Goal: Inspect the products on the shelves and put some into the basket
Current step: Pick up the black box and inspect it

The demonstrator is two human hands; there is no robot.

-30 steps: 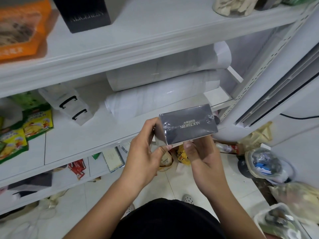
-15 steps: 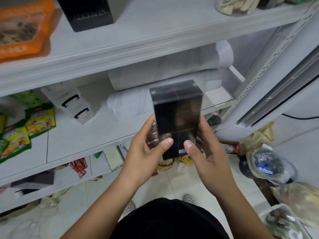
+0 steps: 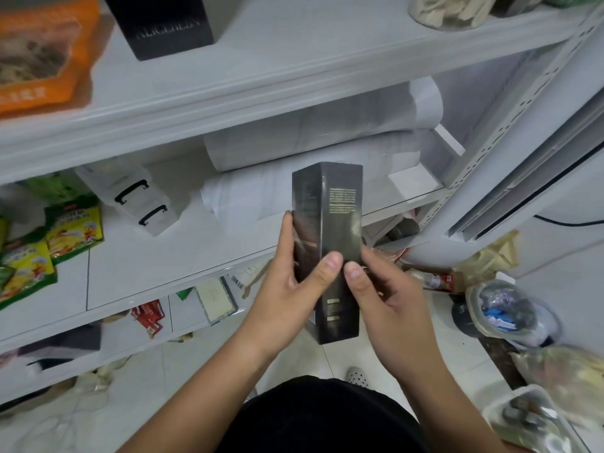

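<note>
On the middle shelf [image 3: 137, 256] at far left lie green-and-yellow snack packets [image 3: 70, 228], then clear lidded boxes [image 3: 130, 197], contents unclear. Before it, left hand [image 3: 287, 289] and right hand [image 3: 389, 299] each pinch the upright dark box [image 3: 330, 230], thumbs on its front. Inspection seems underway; next comes finding the basket, which is not visible.

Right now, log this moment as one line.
phase: inspecting | black box: upright | left hand: gripping | right hand: gripping | basket: unseen
</note>
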